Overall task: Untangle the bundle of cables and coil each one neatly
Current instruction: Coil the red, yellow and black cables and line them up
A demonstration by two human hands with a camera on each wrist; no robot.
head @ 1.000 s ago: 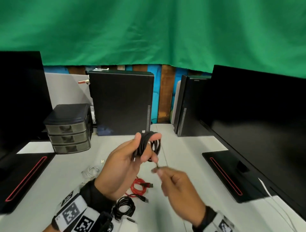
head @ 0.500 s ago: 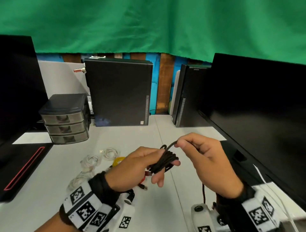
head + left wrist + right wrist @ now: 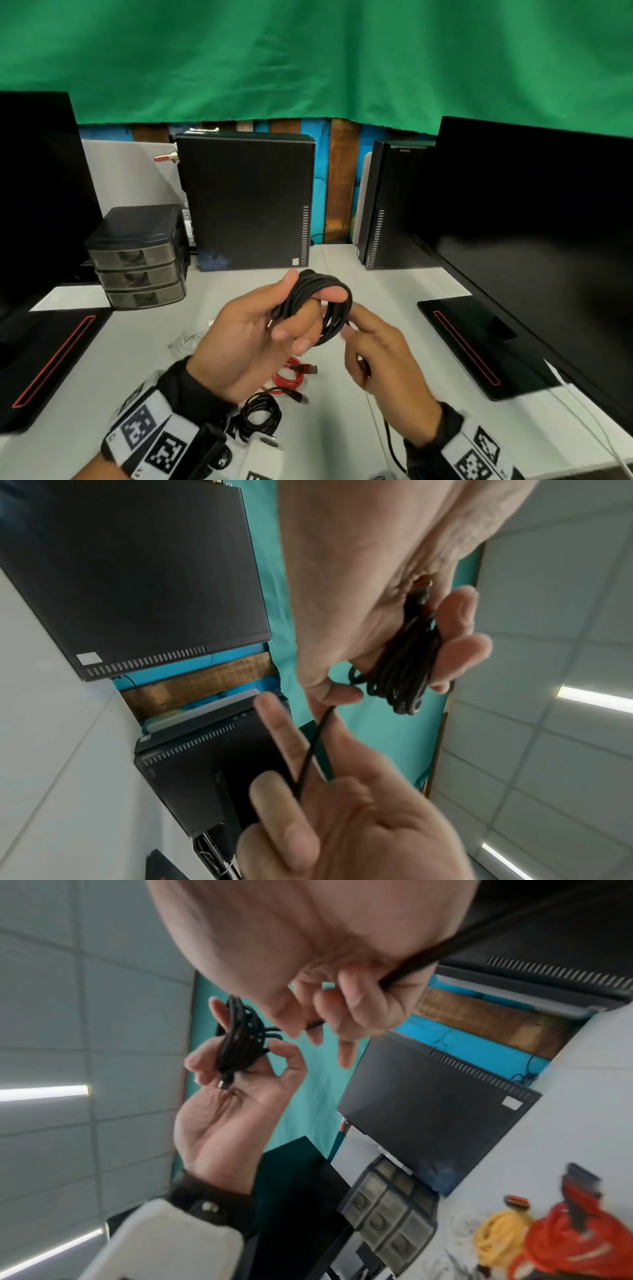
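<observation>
A black cable (image 3: pixel 320 301) is wound in several loops around the fingers of my left hand (image 3: pixel 260 329), held up over the desk; its metal plug end lies against that palm. In the left wrist view the coil (image 3: pixel 404 669) hangs between thumb and fingers. My right hand (image 3: pixel 373 346) pinches the loose strand (image 3: pixel 308 753) of the same cable just right of the coil, and the tail (image 3: pixel 390 442) drops past my right wrist. In the right wrist view the strand (image 3: pixel 441 953) runs through my curled fingers toward the coil (image 3: pixel 240 1039).
On the white desk (image 3: pixel 346 421) under my hands lie a red coiled cable (image 3: pixel 291 373), a black coiled cable (image 3: pixel 260 414) and a white cable (image 3: pixel 185 342); a yellow coil (image 3: pixel 496 1237) shows beside the red one. Drawer unit (image 3: pixel 140 260) left, PC towers (image 3: pixel 246 202) behind, monitor (image 3: pixel 534 240) right.
My left hand turned palm-up and rose with the coil. My right hand dropped from above the coil to its right side, laying another turn of cable on it.
</observation>
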